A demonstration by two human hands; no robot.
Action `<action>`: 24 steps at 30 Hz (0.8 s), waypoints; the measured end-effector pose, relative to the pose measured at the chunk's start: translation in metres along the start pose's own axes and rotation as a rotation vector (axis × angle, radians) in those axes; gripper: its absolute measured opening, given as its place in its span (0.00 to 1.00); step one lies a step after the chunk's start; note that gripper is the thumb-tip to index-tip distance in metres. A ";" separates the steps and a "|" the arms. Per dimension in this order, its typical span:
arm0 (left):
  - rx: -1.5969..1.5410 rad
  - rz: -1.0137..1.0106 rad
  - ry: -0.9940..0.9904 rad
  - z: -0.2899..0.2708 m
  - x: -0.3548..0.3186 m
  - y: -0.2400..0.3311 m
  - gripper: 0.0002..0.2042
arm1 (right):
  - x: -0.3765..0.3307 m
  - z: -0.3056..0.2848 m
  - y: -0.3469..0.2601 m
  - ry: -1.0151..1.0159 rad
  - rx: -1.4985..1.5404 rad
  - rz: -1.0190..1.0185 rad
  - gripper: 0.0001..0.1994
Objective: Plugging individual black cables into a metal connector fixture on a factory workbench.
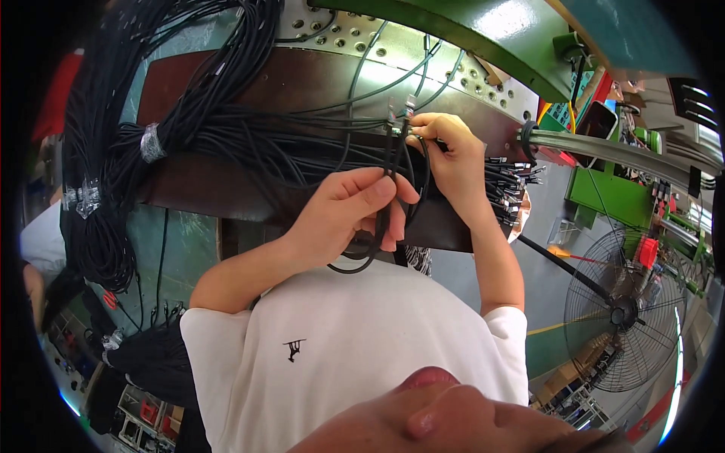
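Note:
Several black cables [394,158] with see-through plugs [410,106] at their upper ends stand upright in front of me. My left hand [362,200] is closed round them below the plugs, thumb against fingers, and a loop of cable hangs beneath it. Just right of the plugs, my right hand [453,151] pinches a black cable near its end; the fingertips partly hide that end. Behind both hands a thick bundle of black cables [264,143] runs across the dark brown board [185,87]. Its many plug ends [510,189] stick out past my right forearm.
Clear wrap [152,143] ties the big cable bundle at the left. A green machine frame [483,34] and a perforated metal plate [377,49] lie beyond the board. To the right are a metal rail [612,143] and a large floor fan [623,309].

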State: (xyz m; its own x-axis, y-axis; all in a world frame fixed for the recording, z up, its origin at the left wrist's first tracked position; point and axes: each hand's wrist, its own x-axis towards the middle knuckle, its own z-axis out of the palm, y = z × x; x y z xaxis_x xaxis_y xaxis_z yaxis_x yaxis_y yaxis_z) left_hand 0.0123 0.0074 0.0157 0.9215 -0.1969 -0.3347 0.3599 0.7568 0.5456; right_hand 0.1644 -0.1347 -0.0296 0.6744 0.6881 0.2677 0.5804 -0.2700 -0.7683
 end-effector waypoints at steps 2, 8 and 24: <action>0.026 -0.038 -0.004 -0.001 0.004 -0.002 0.15 | 0.002 0.000 -0.004 0.012 -0.119 -0.002 0.05; -0.016 -0.095 0.016 0.004 0.011 -0.009 0.17 | -0.007 -0.022 -0.024 0.192 -0.428 -0.313 0.11; 0.300 -0.118 -0.045 0.017 0.021 0.007 0.20 | -0.008 -0.040 0.001 -0.039 -0.295 -0.194 0.12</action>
State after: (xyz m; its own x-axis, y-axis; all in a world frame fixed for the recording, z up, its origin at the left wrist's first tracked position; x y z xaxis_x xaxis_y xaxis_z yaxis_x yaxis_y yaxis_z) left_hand 0.0367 -0.0021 0.0257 0.8740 -0.3048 -0.3786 0.4855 0.5108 0.7095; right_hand 0.1777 -0.1669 -0.0094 0.5242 0.7694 0.3650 0.8065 -0.3108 -0.5030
